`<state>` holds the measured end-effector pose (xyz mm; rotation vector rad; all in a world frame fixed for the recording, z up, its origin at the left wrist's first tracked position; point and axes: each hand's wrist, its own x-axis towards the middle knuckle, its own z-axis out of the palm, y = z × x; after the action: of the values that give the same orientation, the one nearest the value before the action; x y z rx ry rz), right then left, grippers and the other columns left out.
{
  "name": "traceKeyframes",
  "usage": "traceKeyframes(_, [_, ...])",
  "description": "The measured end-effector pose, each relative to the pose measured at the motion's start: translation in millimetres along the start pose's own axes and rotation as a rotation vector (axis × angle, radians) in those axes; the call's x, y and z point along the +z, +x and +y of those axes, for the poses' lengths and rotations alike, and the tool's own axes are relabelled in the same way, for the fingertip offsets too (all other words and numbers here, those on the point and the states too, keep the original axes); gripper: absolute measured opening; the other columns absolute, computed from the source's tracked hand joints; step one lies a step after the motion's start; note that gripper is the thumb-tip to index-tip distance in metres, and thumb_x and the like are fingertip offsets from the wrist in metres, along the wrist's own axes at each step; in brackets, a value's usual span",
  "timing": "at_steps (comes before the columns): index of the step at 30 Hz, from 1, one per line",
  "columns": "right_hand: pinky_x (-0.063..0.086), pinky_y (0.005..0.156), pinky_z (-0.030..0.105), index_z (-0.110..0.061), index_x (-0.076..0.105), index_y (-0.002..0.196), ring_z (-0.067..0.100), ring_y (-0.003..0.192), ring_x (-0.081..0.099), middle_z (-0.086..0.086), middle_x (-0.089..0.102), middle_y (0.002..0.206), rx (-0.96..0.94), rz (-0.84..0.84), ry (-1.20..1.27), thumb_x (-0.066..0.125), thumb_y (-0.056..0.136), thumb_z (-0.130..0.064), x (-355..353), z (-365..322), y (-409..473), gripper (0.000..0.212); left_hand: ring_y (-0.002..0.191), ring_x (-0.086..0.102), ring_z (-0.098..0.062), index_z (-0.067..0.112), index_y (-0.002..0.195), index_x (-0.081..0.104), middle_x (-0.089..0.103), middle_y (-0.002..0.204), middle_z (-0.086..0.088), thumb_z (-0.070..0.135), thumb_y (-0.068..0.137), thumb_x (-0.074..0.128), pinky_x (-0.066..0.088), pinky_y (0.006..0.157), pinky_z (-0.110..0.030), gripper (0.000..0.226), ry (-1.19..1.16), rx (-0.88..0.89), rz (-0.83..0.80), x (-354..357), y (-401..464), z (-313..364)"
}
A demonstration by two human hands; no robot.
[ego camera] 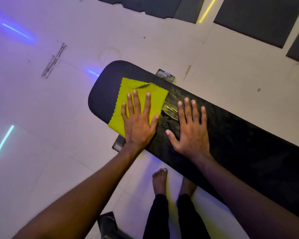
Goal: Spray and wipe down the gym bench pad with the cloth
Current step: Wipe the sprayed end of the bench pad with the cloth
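Note:
A long black bench pad [240, 135] runs from the centre to the lower right. A yellow-green cloth [138, 94] lies flat near its rounded end. My left hand [138, 121] presses flat on the cloth with fingers spread. My right hand [190, 130] rests flat on the bare pad just right of the cloth, fingers apart and holding nothing. Wet streaks [169, 111] glisten on the pad between the two hands. No spray bottle is in view.
Pale floor tiles [59, 100] surround the bench. Metal bench feet show at the far side [165, 75] and near side [118, 144]. My bare feet [160, 180] stand close to the pad. Dark floor mats [259, 18] lie at the top right. A dark object [107, 225] sits at the bottom.

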<state>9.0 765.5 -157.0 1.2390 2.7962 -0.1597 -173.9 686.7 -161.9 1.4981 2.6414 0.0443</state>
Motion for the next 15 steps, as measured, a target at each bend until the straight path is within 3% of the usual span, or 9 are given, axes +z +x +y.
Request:
traceKeyframes(4, [0.012, 0.131, 0.063, -0.008, 0.003, 0.169, 0.036, 0.165, 0.001, 0.017, 0.0, 0.178, -0.017, 0.003, -0.014, 0.03, 0.099, -0.07, 0.2, 1.0, 0.1, 0.097, 0.16, 0.003, -0.032, 0.031, 0.164, 0.012, 0.005, 0.173, -0.014, 0.063, 0.103, 0.021, 0.014, 0.125, -0.053, 0.07, -0.018, 0.25, -0.027, -10.4, 66.6, 0.9])
traceKeyframes(6, [0.012, 0.131, 0.062, -0.009, 0.004, 0.169, 0.036, 0.165, 0.001, 0.016, 0.001, 0.178, -0.032, -0.002, -0.014, 0.03, 0.099, -0.07, 0.5, 3.5, -1.0, 0.097, 0.16, 0.005, -0.029, 0.032, 0.164, 0.015, 0.007, 0.173, -0.011, 0.063, 0.104, 0.022, 0.013, 0.126, -0.05, 0.068, -0.029, 0.257, -0.022, -13.0, 79.8, -11.1])
traceKeyframes(10, [0.012, 0.13, 0.063, -0.006, 0.005, 0.168, 0.038, 0.165, 0.001, 0.019, 0.001, 0.177, -0.045, -0.011, -0.023, 0.031, 0.099, -0.07, -1.1, 5.3, -2.5, 0.097, 0.16, 0.004, -0.03, 0.03, 0.164, 0.013, 0.007, 0.173, -0.011, 0.06, 0.105, 0.024, 0.01, 0.128, -0.049, 0.068, -0.063, 0.026, 0.033, -10.9, 39.1, -45.2])
traceKeyframes(13, [0.01, 0.13, 0.065, -0.003, 0.004, 0.167, 0.04, 0.164, 0.0, 0.022, -0.001, 0.176, -0.06, -0.028, -0.017, 0.031, 0.098, -0.07, -1.7, 2.8, -5.6, 0.1, 0.16, 0.004, -0.034, 0.027, 0.165, 0.012, 0.006, 0.172, -0.015, 0.06, 0.104, 0.023, 0.012, 0.127, -0.054, 0.07, -0.03, -0.212, 0.023, -3.3, -12.6, -29.2])
traceKeyframes(15, [0.01, 0.13, 0.065, -0.003, 0.005, 0.167, 0.04, 0.164, 0.0, 0.022, 0.0, 0.176, -0.075, -0.024, 0.005, 0.032, 0.098, -0.07, -1.8, 2.7, -10.0, 0.101, 0.159, 0.003, -0.037, 0.025, 0.165, 0.01, 0.004, 0.172, -0.017, 0.061, 0.104, 0.022, 0.011, 0.126, -0.055, 0.071, -0.025, -0.199, 0.01, -0.2, -28.4, -3.2])
